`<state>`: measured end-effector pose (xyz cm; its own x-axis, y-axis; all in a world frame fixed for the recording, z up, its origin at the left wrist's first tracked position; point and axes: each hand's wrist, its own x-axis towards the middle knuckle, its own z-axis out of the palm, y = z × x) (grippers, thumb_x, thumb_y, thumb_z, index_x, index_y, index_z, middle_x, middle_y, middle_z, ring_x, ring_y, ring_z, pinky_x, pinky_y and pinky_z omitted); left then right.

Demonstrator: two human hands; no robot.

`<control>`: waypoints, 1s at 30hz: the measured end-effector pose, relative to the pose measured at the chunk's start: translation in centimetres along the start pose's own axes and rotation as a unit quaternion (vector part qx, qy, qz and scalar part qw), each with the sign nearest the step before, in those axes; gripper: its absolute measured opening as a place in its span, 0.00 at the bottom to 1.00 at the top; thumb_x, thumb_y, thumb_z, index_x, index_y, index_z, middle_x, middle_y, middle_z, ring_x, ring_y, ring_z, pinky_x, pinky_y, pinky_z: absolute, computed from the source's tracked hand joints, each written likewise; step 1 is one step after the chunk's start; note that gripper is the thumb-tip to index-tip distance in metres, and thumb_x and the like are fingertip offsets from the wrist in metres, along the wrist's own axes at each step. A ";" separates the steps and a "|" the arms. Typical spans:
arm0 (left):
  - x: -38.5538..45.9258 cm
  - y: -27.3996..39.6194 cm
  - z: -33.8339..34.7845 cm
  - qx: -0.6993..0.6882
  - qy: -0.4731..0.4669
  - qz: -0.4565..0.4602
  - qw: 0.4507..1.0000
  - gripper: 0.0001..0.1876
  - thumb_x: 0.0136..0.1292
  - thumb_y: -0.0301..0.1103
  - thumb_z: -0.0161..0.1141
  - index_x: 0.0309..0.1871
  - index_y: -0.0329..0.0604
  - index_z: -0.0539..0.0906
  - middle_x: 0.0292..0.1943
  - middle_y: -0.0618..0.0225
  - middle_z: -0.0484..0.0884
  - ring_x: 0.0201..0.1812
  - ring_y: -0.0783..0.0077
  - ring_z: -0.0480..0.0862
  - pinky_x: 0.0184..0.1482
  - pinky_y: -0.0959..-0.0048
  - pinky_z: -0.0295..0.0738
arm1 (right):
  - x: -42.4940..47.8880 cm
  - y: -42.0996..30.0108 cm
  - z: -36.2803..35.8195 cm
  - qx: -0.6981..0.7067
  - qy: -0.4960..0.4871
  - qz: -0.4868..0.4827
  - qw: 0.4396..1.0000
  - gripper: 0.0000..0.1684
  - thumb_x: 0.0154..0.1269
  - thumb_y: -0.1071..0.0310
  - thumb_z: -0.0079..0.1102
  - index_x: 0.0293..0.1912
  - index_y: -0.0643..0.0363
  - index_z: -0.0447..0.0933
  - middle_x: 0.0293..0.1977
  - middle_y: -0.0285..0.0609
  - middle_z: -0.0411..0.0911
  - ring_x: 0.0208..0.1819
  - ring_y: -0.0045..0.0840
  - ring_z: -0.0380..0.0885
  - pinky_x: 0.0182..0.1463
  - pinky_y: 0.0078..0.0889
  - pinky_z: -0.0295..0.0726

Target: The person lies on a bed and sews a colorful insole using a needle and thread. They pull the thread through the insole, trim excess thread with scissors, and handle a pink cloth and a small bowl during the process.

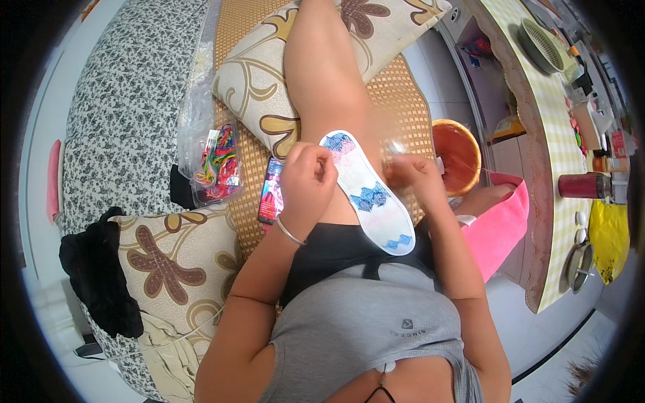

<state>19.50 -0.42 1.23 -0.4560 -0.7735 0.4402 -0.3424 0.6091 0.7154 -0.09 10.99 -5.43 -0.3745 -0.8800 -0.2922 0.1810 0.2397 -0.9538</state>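
A white shoe insole [360, 174] lies slantwise over my bent leg and dark shorts. Blue zigzag stitching crosses it in bands, with a pink patch near its upper end. My left hand [308, 176] is curled at the insole's upper left edge, thumb and fingers closed on it. Just right of the insole, apart from it, is my right hand [415, 176]. Its fingers are bent and blurred by motion, so whether they hold a needle or thread cannot be made out.
Left of my leg, a clear plastic box [219, 166] holds colourful thread skeins, and a phone [272, 191] with a lit screen lies beside my left wrist. To the right stand a round reddish bin [456, 156] and a table with a checked cloth [546, 126]. Patterned cushions [252, 90] surround me.
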 end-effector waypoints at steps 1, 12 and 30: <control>0.0 0.0 -0.1 0.004 0.003 0.006 1.000 0.07 0.53 0.15 0.61 0.33 0.35 0.78 0.32 0.64 0.76 0.24 0.76 0.73 0.29 0.78 0.71 | -0.4 -0.6 -0.2 0.020 -0.055 0.017 0.998 0.14 0.68 0.61 0.60 0.38 0.64 0.81 0.27 0.32 0.80 0.27 0.14 0.74 0.34 0.20 0.73; 1.5 0.5 -2.7 -0.109 0.050 -0.034 0.992 0.05 0.59 0.13 0.58 0.36 0.33 0.78 0.32 0.73 0.76 0.32 0.85 0.73 0.36 0.85 0.70 | -1.5 -4.6 3.6 0.049 -0.198 0.041 0.978 0.08 0.62 0.70 0.65 0.39 0.64 0.79 0.26 0.31 0.78 0.27 0.11 0.75 0.31 0.14 0.73; -1.3 3.9 1.6 -0.224 -0.136 -0.108 0.959 0.03 0.61 0.17 0.59 0.36 0.33 0.80 0.34 0.68 0.78 0.32 0.81 0.78 0.35 0.83 0.74 | -3.8 -4.4 4.5 0.195 -0.001 -0.095 0.976 0.06 0.64 0.79 0.60 0.41 0.68 0.80 0.32 0.39 0.79 0.30 0.15 0.76 0.33 0.15 0.74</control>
<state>17.48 3.20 2.60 -0.6319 -0.7621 0.1409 -0.0933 0.2553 0.9623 4.64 11.42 0.23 -0.4336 -0.8941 -0.1125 0.4411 -0.1018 -0.8917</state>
